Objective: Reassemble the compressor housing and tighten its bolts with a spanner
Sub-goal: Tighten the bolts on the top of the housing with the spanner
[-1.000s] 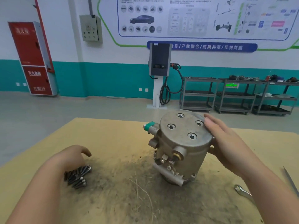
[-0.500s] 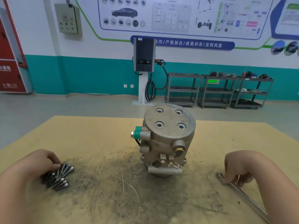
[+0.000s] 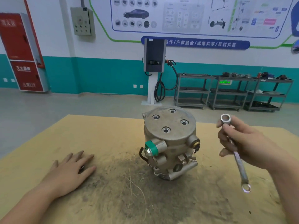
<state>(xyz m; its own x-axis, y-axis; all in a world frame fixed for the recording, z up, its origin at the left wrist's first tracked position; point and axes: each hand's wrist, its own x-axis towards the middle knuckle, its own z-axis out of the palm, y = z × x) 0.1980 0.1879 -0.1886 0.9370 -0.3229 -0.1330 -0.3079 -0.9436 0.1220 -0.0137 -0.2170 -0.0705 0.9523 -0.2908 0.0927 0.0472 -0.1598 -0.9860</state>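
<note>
The grey metal compressor (image 3: 169, 141) stands upright in the middle of the tan table (image 3: 100, 131), its round top cover showing several empty bolt holes. A green cap sticks out on its left side. My right hand (image 3: 246, 143) grips a silver ring spanner (image 3: 239, 164) in the air to the right of the compressor, one ring end above my fingers, the other hanging down. My left hand (image 3: 71, 172) lies flat on the table to the left, fingers straight, covering the dark bolts (image 3: 81, 168); only a bit of one shows between two fingers.
A dark, dirty smear with bits of straw (image 3: 134, 188) spreads over the table in front of the compressor. Beyond the table are a charging post (image 3: 153, 62), grey shelf trolleys (image 3: 226, 92) and a red cabinet (image 3: 21, 52) against the wall.
My right hand picked the spanner up off the table and raised it beside the compressor. My left hand flattened over the pile of bolts.
</note>
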